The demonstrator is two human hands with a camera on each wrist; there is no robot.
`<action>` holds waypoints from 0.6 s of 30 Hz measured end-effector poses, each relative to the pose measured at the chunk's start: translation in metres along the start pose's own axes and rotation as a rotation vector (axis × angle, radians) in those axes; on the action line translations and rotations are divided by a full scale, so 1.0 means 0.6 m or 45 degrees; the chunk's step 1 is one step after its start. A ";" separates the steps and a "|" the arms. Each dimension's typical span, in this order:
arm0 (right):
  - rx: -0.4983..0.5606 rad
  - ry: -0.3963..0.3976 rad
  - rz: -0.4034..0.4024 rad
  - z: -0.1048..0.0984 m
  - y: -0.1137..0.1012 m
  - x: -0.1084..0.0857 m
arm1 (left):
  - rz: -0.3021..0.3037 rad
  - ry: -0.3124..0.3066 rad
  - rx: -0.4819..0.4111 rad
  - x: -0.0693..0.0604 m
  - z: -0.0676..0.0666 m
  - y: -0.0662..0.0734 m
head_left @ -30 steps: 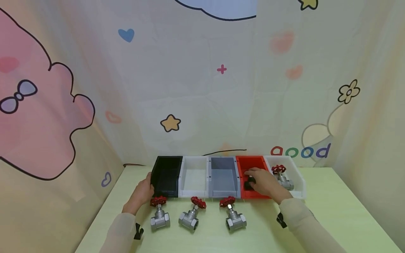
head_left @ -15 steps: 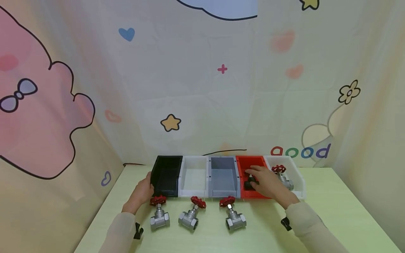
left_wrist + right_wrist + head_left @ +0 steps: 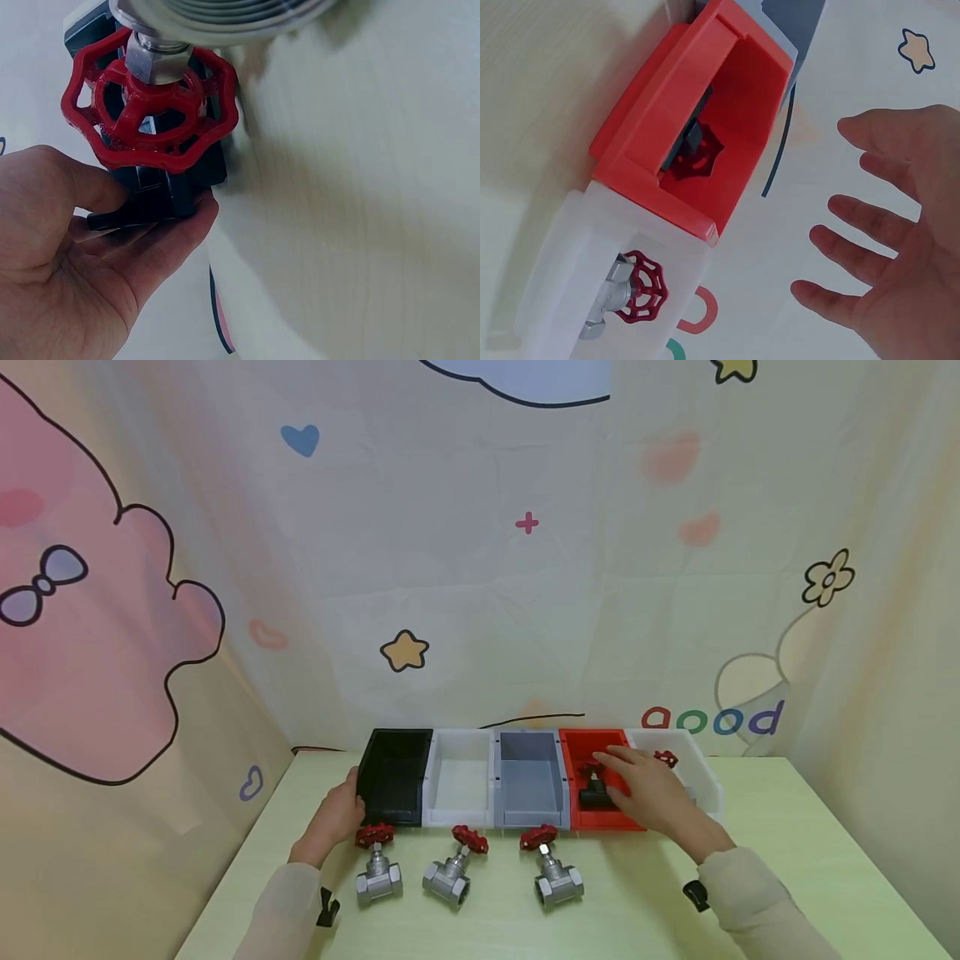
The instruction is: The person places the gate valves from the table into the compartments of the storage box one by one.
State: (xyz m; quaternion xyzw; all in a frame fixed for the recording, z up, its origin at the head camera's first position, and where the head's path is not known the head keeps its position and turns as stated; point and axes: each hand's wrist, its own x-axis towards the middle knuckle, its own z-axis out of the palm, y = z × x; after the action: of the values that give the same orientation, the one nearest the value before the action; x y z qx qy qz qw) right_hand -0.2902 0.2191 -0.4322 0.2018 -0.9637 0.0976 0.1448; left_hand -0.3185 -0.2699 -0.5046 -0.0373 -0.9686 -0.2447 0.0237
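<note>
My left hand (image 3: 336, 814) grips the left wall of the black bin (image 3: 396, 768), the thumb on one side and the fingers on the other in the left wrist view. Above the border of the red bin (image 3: 596, 742) and the right white bin (image 3: 708, 789) hovers my right hand (image 3: 900, 240), fingers spread, holding nothing. In the red bin lies a dark-bodied valve (image 3: 595, 795) with a red handwheel. A silver valve with a red handwheel (image 3: 646, 286) sits in the right white bin, mostly hidden by the hand in the head view.
Three silver valves with red handwheels, a left one (image 3: 378, 878), a middle one (image 3: 450, 878) and a right one (image 3: 557, 881), lie on the table before the bins. Another white bin (image 3: 460, 818) and a grey bin (image 3: 532, 820) stand between black and red. A printed curtain (image 3: 480, 568) hangs behind.
My right hand has lifted off the dark valve and moved right, toward the right white bin, leaving the valve in the red bin. My left hand has stayed on the black bin.
</note>
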 end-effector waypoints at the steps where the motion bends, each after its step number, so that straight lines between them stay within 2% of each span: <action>1: -0.002 -0.007 0.007 -0.002 0.002 -0.001 | 0.001 0.000 -0.001 0.000 0.000 0.000; 9: 0.023 -0.060 0.065 -0.013 0.018 -0.012 | -0.012 -0.002 -0.005 0.001 0.001 0.000; 18: 0.010 -0.029 0.062 -0.023 0.049 -0.023 | -0.006 0.001 0.001 0.002 0.001 0.000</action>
State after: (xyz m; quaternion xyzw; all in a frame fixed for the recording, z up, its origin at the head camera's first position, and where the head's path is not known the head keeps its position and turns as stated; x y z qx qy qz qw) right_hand -0.2871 0.2539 -0.4274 0.1799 -0.9696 0.1025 0.1306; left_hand -0.3195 -0.2695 -0.5051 -0.0350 -0.9688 -0.2444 0.0234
